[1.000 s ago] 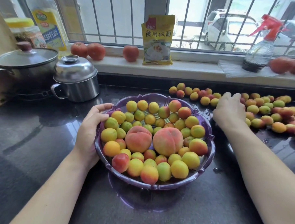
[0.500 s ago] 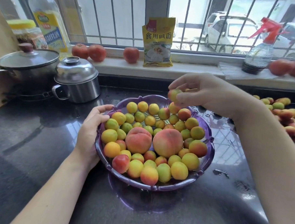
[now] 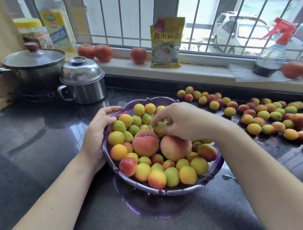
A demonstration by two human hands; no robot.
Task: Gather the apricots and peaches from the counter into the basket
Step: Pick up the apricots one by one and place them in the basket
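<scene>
Two peaches [image 3: 145,143] lie among many apricots in the purple basket [image 3: 210,171] on the dark bench [image 3: 44,137]. The right hand [image 3: 180,122] pinches a greenish apricot [image 3: 158,128] between thumb and fingers above them. The left hand [image 3: 96,136] grips the basket's left rim, fingers curled over it. More apricots [image 3: 262,117] lie scattered on the bench to the right.

Readable only: "食用碱面" in dark characters across the yellow packet [image 3: 166,43] leaning on the windowsill; oil bottle label [image 3: 56,30] left of that packet too blurred.
</scene>
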